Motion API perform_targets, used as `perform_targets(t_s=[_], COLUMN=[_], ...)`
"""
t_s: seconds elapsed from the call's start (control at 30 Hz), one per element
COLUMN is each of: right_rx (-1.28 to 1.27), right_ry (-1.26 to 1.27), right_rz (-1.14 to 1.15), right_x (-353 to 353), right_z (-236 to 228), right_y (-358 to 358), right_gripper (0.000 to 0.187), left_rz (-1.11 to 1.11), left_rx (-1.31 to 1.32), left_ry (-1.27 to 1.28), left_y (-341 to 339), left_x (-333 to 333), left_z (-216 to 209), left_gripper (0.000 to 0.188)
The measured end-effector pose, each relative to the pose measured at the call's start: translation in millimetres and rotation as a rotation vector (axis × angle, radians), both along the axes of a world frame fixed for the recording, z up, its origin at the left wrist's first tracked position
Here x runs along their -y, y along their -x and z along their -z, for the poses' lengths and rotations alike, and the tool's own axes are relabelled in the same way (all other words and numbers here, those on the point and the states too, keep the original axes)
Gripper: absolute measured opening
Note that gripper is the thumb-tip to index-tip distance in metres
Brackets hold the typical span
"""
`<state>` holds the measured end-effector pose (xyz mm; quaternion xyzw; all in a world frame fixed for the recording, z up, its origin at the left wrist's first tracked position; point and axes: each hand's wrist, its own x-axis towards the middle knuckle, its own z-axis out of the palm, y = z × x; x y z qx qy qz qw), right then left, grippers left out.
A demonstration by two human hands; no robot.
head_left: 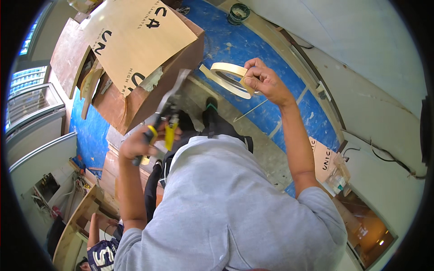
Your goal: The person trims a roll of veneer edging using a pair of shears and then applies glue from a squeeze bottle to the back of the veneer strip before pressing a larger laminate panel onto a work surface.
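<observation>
My left hand (140, 143) is closed around the handles of black-and-yellow snips (170, 131). Motion smears the tool; its long pale end (177, 86) points up and away, beside the side of a wooden box. Raised out to the right, my right hand (269, 82) pinches a roll of pale yellow tape (230, 68) at its right edge. The ring hangs tilted over the floor, and a short loose end (205, 70) sticks out from its left side. Snips and tape are apart.
A brown wooden box (153, 97) topped with a tan laminate sheet (135, 36) stands ahead left, offcuts in its open side. Blue covering (266, 49) lies on the floor, with a dark green container (238, 14) at the far wall. Another person (101, 250) is at lower left.
</observation>
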<state>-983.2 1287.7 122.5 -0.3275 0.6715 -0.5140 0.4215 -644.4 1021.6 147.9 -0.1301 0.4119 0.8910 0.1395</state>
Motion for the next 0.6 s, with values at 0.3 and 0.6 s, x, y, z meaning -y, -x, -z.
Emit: perform_targets(t_s=[0.3,0.6], right_rx=[-0.135,-0.258], right_ry=[-0.100,-0.096], right_rz=[-0.016,-0.081], right_x=[22,48], right_z=[-12,-25], right_y=[-23,-50], right_gripper=[0.015,0.016], left_rz=[-0.421,-0.340], left_rx=[0.798,0.827], left_ry=[1.279,1.808], left_y=[-106,-145], left_x=[92,128], left_z=[110,165], left_gripper=[0.090,0.112])
